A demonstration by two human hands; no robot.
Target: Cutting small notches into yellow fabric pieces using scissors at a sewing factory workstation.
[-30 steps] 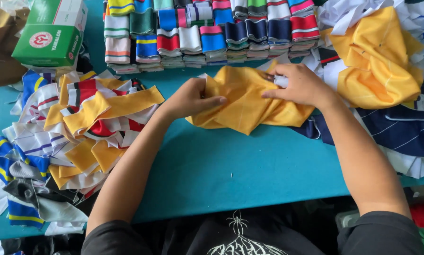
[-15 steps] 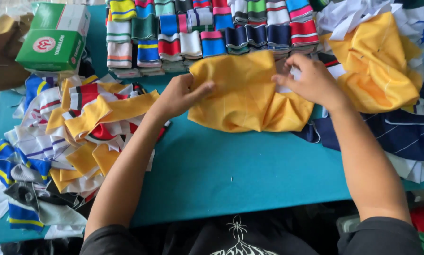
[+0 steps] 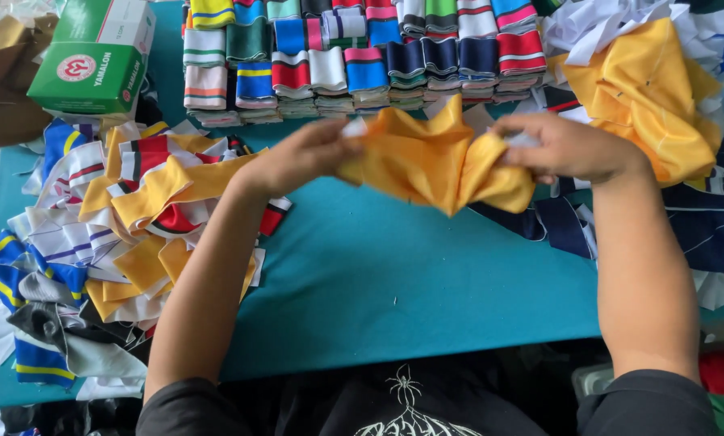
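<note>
— While both hands are busy up top, what takes up the most room?

— That would be the teal table (image 3: 394, 291), which runs across the whole view. On its left side lies a loose heap of striped collar pieces (image 3: 96, 258) in yellow, white, blue and red. Along the far edge stand stacked rows of folded striped bands (image 3: 354, 60) in many colours. At the right sits a mound of yellow cloth (image 3: 644, 97) on top of navy and white fabric (image 3: 701, 226).

— Any packages?

— One green cardboard box (image 3: 96, 52), rectangular, at the far left corner, with a round red and white label on its near face and white print beside it. It rests partly on some brown paper (image 3: 7, 81).

— And the hands?

— The left hand (image 3: 301, 157) is closed around the left end of a bunched yellow fabric piece (image 3: 435, 157), fingers curled into the cloth. The right hand (image 3: 564, 145) grips the right end the same way, knuckles up, with a bit of white cloth showing at its fingers. The piece is held lifted between them, crumpled into folds, above the table just in front of the stacked bands.
</note>
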